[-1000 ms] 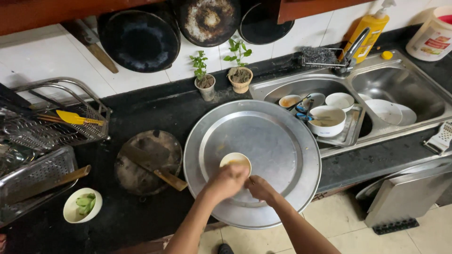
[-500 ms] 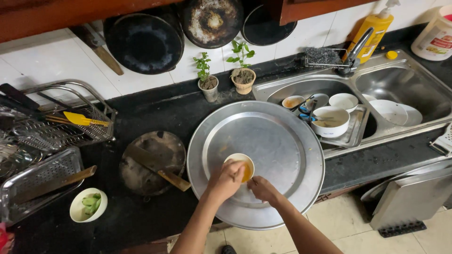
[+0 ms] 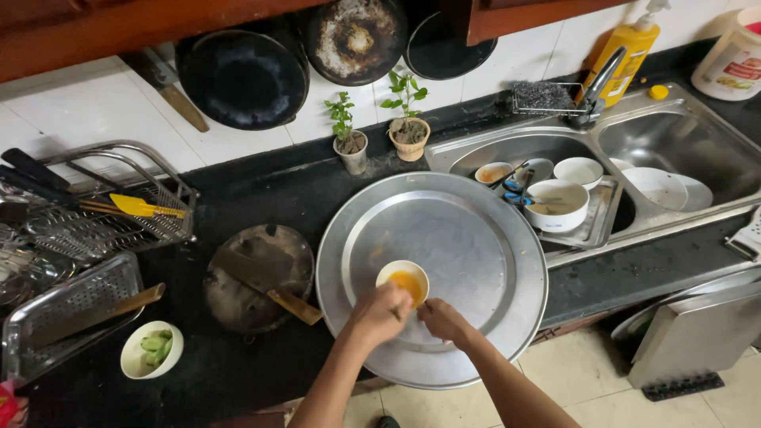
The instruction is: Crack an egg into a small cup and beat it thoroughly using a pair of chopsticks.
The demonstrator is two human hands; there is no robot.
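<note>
A person's left hand (image 3: 382, 313) curls its fingers around the near rim of a small white bowl (image 3: 403, 283) holding an orange-yellow liquid, while the right hand (image 3: 442, 319) sits just beside it, fingertips drawn together at the bowl's near edge; whether they pinch anything cannot be told. The bowl stands on a large round steel tray (image 3: 476, 238), toward its near edge, on the black counter (image 3: 261, 190). Half a second ago the orange contents were only starting to show; a second ago the bowl looked pale and level, so it now appears tipped toward the camera, hands closing in on it. To the tray's left lie a round dark board (image 3: 254, 273) with a wooden-handled knife (image 3: 273, 289) and a bowl of green slices (image 3: 152, 349) near the counter's front edge. Two small potted plants (image 3: 380, 131) stand at the back edge, and used dishes (image 3: 559, 202) fill the sink (image 3: 682, 143) to the right.
</note>
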